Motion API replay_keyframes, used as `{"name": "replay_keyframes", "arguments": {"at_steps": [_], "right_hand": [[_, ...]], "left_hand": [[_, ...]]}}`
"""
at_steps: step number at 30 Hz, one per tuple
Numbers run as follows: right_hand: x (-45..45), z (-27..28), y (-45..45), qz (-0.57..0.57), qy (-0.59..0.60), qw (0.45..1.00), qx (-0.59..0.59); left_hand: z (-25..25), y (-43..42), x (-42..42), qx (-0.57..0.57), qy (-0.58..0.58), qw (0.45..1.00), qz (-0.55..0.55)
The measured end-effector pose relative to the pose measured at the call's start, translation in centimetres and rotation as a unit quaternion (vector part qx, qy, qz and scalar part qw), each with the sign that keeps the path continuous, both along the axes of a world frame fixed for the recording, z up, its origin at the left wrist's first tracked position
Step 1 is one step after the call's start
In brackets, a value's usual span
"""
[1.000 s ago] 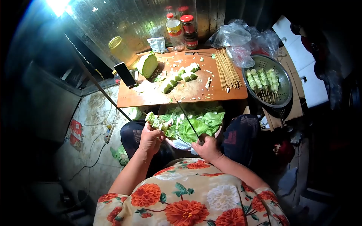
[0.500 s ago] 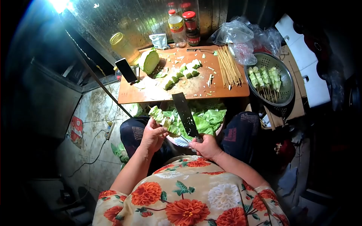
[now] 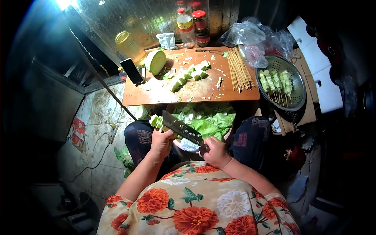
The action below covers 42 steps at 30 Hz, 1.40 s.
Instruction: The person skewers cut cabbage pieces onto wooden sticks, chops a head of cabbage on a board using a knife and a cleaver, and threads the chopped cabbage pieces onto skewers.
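My left hand [image 3: 161, 141] is closed around a cabbage skewer [image 3: 156, 122], its stacked pale green pieces showing above the fingers. In my right hand [image 3: 215, 152] is the handle of a dark cleaver [image 3: 182, 128], its blade angled up and left against or just in front of the cabbage pieces; whether they touch I cannot tell. Below the blade, a basin between the knees holds loose cabbage leaves [image 3: 211, 127]. Ahead, cut cabbage chunks [image 3: 190, 76] lie in a row on the orange board [image 3: 156, 98], beside a cut cabbage head [image 3: 155, 62].
Bamboo sticks [image 3: 239, 70] lie at the board's right end. Further right, a metal colander [image 3: 299, 92] holds several finished cabbage skewers [image 3: 276, 82]. A phone [image 3: 131, 71] leans at the board's left, near a tilted jar [image 3: 129, 47]. Bottles and jars [image 3: 200, 27] stand behind; plastic bags [image 3: 250, 37] lie back right.
The cleaver has swung left from steeply upright to a flatter slant, its tip now by the skewer. My left hand has turned the skewer, and its pieces appear more bunched.
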State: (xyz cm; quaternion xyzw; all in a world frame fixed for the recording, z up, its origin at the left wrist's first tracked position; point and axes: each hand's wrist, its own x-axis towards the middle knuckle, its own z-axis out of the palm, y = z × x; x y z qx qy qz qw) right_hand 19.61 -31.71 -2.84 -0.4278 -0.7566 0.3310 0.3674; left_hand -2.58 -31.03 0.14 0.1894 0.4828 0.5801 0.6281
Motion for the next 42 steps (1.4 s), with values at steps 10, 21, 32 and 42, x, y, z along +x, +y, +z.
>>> {"name": "replay_keyframes", "arguments": {"at_steps": [10, 21, 32, 42], "right_hand": [[0.1, 0.8, -0.6, 0.073, 0.000, 0.997, 0.039], [0.0, 0.5, -0.6, 0.076, -0.063, 0.994, 0.056], [1.2, 0.4, 0.2, 0.009, -0.219, 0.956, -0.195], [0.4, 1.2, 0.2, 0.009, 0.014, 0.981, -0.196]], "left_hand": [[-4.7, -0.8, -1.7, 0.208, 0.569, 0.779, -0.161], [-1.3, -0.9, 1.2, 0.054, -0.107, 0.992, 0.043], [0.8, -0.7, -0.9, 0.021, 0.091, 0.992, 0.089], [2.5, -0.2, 0.3, -0.035, 0.049, 0.998, -0.029]]}}
